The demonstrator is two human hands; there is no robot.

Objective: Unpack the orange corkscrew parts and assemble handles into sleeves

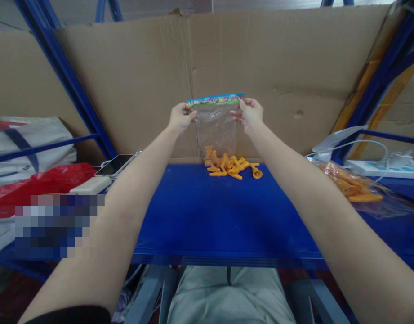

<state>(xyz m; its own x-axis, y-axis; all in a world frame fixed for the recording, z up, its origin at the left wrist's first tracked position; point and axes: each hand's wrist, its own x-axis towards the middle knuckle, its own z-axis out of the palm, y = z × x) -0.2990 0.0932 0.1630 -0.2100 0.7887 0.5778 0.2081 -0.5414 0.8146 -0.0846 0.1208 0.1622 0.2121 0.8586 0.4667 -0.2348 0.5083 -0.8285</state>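
Observation:
A clear plastic bag (216, 128) with a colourful printed header strip hangs upright between my hands, above the far side of the blue table. My left hand (182, 117) pinches the bag's top left corner. At the top right corner, my right hand (249, 114) grips the header between thumb and finger, its other fingers partly spread behind the edge. Below the bag, a small heap of orange plastic pieces (235, 167) lies on the table; some show through the bag's lower part. Whether any pieces are inside the bag, I cannot tell.
A cardboard sheet (126, 76) stands behind the blue table (223, 216). At left lie a phone (115, 165), a white case (91, 185) and a red bag (48, 182). Bagged orange pieces (351, 182) and a power strip (382, 169) are at right. Blue posts (72, 85) flank the table.

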